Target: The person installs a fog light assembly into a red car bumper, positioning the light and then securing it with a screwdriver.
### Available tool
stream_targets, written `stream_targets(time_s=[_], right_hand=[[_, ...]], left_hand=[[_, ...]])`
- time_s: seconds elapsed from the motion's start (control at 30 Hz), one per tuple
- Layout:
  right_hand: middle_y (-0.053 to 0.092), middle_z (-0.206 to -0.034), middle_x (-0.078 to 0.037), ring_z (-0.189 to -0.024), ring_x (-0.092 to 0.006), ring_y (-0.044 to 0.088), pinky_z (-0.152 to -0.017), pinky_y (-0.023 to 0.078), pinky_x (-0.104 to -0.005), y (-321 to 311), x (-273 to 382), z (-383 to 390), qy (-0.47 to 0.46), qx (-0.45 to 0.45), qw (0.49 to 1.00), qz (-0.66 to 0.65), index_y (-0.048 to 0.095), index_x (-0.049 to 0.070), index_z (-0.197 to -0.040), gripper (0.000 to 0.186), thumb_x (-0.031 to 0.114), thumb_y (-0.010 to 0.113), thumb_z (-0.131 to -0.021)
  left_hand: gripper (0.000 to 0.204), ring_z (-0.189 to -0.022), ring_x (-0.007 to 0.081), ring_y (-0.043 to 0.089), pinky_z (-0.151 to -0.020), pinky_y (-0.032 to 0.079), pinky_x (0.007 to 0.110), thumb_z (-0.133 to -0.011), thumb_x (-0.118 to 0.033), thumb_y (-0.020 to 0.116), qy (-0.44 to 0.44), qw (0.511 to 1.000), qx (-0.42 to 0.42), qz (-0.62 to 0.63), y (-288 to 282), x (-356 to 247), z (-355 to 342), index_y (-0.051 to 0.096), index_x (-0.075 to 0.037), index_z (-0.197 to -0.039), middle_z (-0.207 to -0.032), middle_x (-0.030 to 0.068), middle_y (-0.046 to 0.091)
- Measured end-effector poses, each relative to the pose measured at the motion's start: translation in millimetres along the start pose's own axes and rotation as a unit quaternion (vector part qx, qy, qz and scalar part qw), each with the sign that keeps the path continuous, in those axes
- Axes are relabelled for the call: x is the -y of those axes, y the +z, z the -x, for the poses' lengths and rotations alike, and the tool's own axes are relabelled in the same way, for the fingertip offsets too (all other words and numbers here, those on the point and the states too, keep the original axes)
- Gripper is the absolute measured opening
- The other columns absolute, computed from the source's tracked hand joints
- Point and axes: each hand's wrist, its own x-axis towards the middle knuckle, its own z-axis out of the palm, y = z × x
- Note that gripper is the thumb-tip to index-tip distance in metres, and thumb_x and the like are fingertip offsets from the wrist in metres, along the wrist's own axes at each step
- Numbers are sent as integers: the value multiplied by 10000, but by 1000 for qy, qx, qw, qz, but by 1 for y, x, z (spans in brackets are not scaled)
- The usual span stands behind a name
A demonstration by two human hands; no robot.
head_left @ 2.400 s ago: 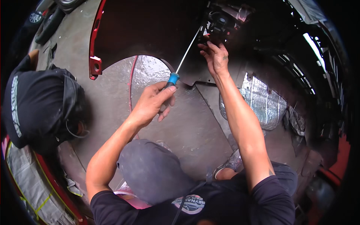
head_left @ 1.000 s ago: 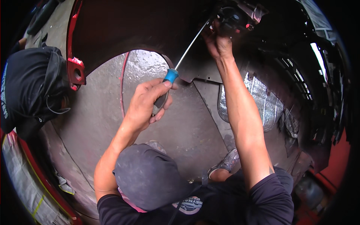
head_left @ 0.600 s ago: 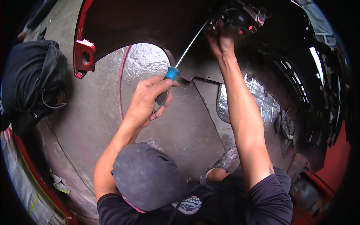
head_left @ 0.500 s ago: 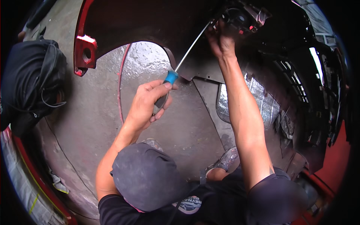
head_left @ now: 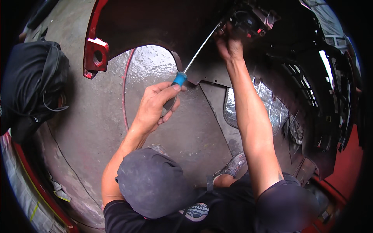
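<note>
My left hand (head_left: pixel 157 105) is wrapped around the blue and dark handle of a screwdriver (head_left: pixel 179 79). Its long bright shaft slants up and right, and the tip is lost in shadow close to my right hand (head_left: pixel 232 46). The fingers of that hand curl against a round black part (head_left: pixel 245 21) with small red spots; what they grip is hidden. Above my left hand, a large dark car body panel (head_left: pixel 136 29) shows its inner side, with a red edge and a red tab (head_left: pixel 96 58) that has an oval hole.
A red hose (head_left: pixel 125 85) runs across the grey floor. Dark cloth (head_left: pixel 37 85) with a drawstring bulks at the left, near a red edge with covering sheet (head_left: pixel 27 190). Black slotted trim (head_left: pixel 307 81) and silvery foil (head_left: pixel 268 103) stand at the right. My bent knee (head_left: pixel 151 182) is below.
The panel's red edge and tab have shifted slightly right. My left hand and the screwdriver handle have moved a little to the right. My right hand has stayed almost still.
</note>
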Motion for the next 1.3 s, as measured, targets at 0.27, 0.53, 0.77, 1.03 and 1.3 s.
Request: stream_targets(time_s=[0.27,0.53,0.77,1.03,1.3], right_hand=[[629,-1090,13,-883,-214,547,-860,472,-447,-4,1,0,-2,11,1000,8,666,166,-1186,473,403,874,-833],[628,-841,36,-744,-136,551,-746,466,-335,22,9,13,11,0,999,-39,677,162,-978,80,162,754,-958],[630,-861,33,-735,-137,532,-747,459,-345,26,10,16,10,-2,1000,-27,679,168,-970,93,171,769,-946],[638,-1112,24,-861,-190,514,-794,472,-417,2,1,3,-12,7,1000,27,643,208,-1227,623,501,913,-748],[632,-1130,27,-866,-189,509,-797,463,-413,-5,-1,0,1,32,999,18,628,223,-1238,566,485,878,-803]], left_hand=[[403,-386,66,405,-343,264,221,-1022,-280,545,-8,1000,-3,3,2,0,-5,620,91,-1159,-656,48,569],[408,-381,57,398,-340,262,215,-1021,-288,551,-4,1000,2,2,3,-1,-5,618,90,-1159,-655,42,570],[363,-419,41,396,-394,274,219,-1000,-281,584,26,995,-38,-83,2,-4,-6,673,62,-1078,-642,16,550],[255,-574,125,513,-555,404,325,-869,-145,697,195,886,-158,-390,4,-20,-1,709,64,-1014,-644,93,572],[331,-610,119,559,-574,437,292,-895,-135,716,259,868,-151,-396,-5,-16,-8,681,58,-1161,-829,66,653]])
